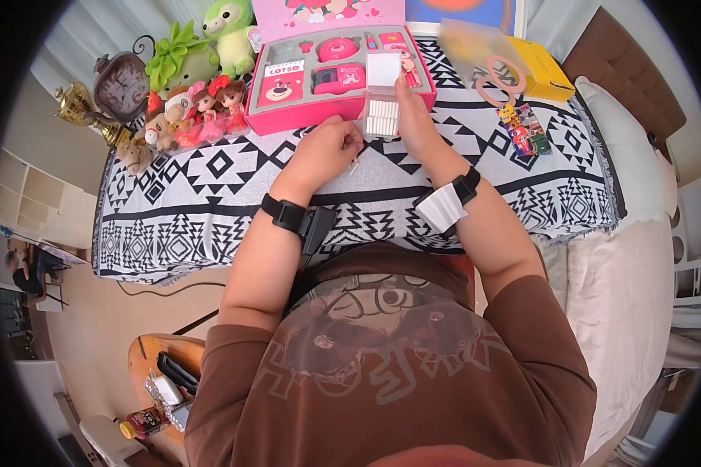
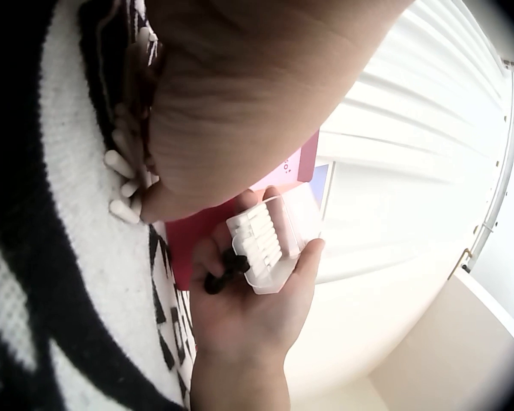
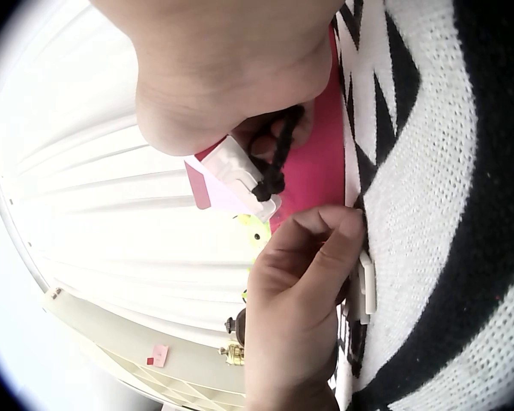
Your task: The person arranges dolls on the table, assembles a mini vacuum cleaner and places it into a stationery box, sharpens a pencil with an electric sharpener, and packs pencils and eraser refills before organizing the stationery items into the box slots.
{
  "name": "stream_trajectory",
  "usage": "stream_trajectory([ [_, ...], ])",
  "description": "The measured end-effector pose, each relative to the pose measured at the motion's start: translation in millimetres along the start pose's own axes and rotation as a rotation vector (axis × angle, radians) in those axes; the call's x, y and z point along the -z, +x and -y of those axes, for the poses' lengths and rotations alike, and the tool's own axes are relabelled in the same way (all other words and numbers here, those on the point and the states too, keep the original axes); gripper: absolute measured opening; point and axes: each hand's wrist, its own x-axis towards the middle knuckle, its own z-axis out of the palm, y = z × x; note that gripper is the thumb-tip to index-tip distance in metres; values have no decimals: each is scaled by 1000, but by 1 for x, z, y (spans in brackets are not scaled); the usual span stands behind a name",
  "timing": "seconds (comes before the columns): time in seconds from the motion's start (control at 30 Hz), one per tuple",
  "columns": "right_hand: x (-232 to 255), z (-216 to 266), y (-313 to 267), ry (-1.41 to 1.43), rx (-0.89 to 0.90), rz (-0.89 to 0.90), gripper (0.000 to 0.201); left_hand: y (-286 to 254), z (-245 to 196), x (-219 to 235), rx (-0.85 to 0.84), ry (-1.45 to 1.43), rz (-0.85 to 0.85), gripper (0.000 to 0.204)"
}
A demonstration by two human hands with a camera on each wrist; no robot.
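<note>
My right hand [image 1: 417, 121] grips a clear plastic box [image 1: 384, 134] with its lid flipped up. Rows of short white sticks [image 2: 259, 240] fill the box. A black knotted band [image 3: 276, 171] hangs at that hand's fingers. Low over the patterned cloth, my left hand [image 1: 331, 148] has its fingers curled. In the right wrist view its thumb and index fingertips [image 3: 351, 224] come together at the cloth. Several loose white sticks [image 2: 120, 163] lie right by them; I cannot tell whether one is pinched.
A pink gift box [image 1: 308, 113] stands open just behind my hands. Dolls [image 1: 210, 109], plush toys [image 1: 230, 35], a clock [image 1: 121, 86] and a gold trophy [image 1: 82, 113] crowd the left. To the right are a yellow box [image 1: 541, 70], pink rings [image 1: 494, 86] and a colourful card [image 1: 524, 130].
</note>
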Motion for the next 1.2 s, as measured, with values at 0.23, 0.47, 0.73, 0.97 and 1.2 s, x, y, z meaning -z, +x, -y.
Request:
stream_trajectory([
  [0.23,5,-2,1,-24,-35,40,61,6,-2,1,54,-95,-221,11],
  [0.47,5,-2,1,-39,-56,58,63,4,-18,10,129,-372,-373,12],
  [0.73,1,-3,2,-41,-40,16,62,2,-19,5,-34,-478,-367,9],
  [0.97,5,-5,2,-74,-30,48,62,1,-16,3,-74,-449,-272,12],
  [1.2,7,-8,1,-57,-47,73,64,0,-22,6,-76,-405,-248,10],
])
